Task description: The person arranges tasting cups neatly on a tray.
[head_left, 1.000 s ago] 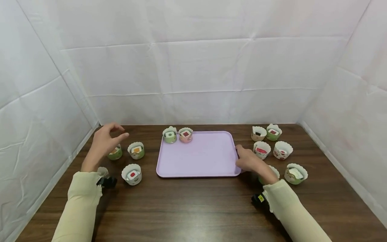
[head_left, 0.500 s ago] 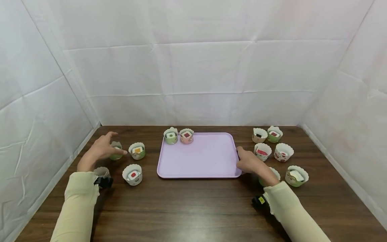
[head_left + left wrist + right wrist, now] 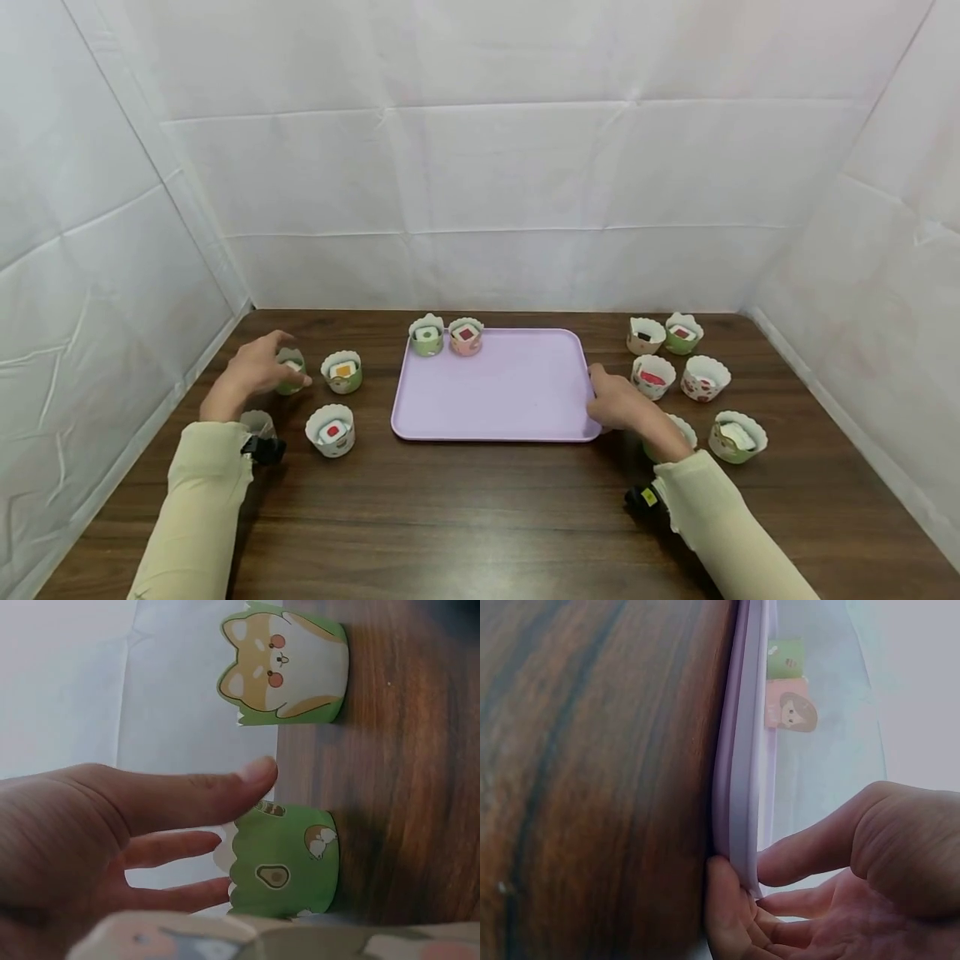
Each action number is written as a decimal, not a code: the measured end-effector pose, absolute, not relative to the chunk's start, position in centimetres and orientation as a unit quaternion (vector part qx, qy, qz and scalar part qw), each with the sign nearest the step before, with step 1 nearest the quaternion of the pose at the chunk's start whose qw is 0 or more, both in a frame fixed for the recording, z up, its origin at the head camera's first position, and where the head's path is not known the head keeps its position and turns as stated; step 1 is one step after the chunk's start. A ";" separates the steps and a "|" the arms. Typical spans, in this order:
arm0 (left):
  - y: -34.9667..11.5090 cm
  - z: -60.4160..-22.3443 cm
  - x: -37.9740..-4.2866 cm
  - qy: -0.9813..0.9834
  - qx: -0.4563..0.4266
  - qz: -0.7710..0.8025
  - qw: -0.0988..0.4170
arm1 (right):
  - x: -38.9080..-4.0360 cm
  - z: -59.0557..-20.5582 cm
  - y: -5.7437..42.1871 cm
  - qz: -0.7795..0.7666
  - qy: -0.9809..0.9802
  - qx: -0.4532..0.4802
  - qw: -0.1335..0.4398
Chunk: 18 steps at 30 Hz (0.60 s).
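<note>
Left wrist view: we find the left hand [image 3: 255, 367] with thumb and fingers parted on either side of an avocado-print cup [image 3: 292, 851]; whether they touch it we cannot tell. Beside it stands a dog-print cup [image 3: 289, 667]. Right wrist view: we see the right hand [image 3: 621, 400] pinching a lilac tray [image 3: 495, 387] at its edge, thumb above and fingers beneath. Head view: the tray lies flat at the middle of the dark wooden table [image 3: 465, 508], bearing a green cup [image 3: 427, 340] and a pink cup [image 3: 466, 342] at its far left corner. Outward, we note further cups near both forearms and white sheeting [image 3: 487, 167] behind.
</note>
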<state>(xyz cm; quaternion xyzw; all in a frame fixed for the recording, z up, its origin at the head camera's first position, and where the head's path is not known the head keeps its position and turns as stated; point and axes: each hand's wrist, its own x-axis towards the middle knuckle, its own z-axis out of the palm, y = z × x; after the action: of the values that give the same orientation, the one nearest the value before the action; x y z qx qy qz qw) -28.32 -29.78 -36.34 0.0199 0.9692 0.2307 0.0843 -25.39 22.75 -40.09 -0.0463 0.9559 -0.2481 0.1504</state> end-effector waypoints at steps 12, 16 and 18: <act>-30.0 -36.6 -28.0 0.969 -0.021 0.230 0.094 | -25.1 -39.9 22.7 -0.267 0.950 -0.043 0.156; -30.0 -36.5 -28.0 0.969 -0.024 0.228 0.090 | -25.1 -39.9 22.8 -0.266 0.950 -0.040 0.158; -30.0 -36.5 -27.9 0.970 -0.028 0.226 0.088 | -25.1 -39.9 22.7 -0.264 0.950 -0.040 0.159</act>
<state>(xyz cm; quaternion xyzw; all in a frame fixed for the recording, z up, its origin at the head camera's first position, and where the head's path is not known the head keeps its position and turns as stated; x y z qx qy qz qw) -27.95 -30.05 -36.53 -0.0277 0.9697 0.2261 0.0881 -25.12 22.74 -39.87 -0.0395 0.9505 -0.2641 0.1590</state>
